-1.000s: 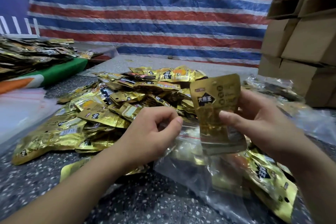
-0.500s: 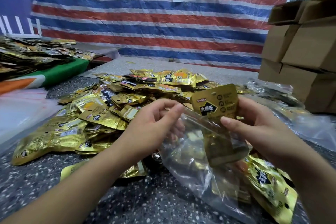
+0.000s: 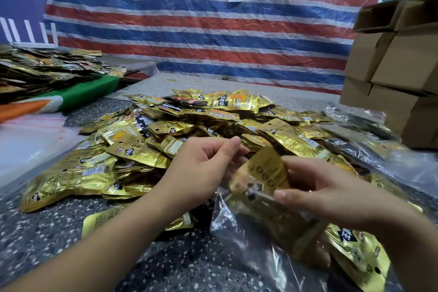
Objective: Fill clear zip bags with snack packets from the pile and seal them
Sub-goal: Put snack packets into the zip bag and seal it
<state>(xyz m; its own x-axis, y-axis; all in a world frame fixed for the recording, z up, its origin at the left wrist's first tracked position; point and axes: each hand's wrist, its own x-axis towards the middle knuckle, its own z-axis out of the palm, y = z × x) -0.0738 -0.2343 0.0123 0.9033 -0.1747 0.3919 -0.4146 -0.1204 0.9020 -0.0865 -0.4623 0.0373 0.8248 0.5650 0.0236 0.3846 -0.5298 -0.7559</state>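
Left hand [image 3: 201, 168] pinches the clear zip bag [image 3: 251, 227] mouth; right hand [image 3: 327, 194] holds a gold snack packet [image 3: 263, 173] there. Risk: packet snags the rim, blocking the seal.

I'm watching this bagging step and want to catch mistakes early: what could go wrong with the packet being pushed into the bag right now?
1. The gold snack packet in the right hand is tilted and only partly inside the clear zip bag; it may snag on the mouth.
2. The left hand pinches just one bit of the bag's edge, so that grip could slip and the mouth close.
3. The bag already looks full, so sealing may be hard.
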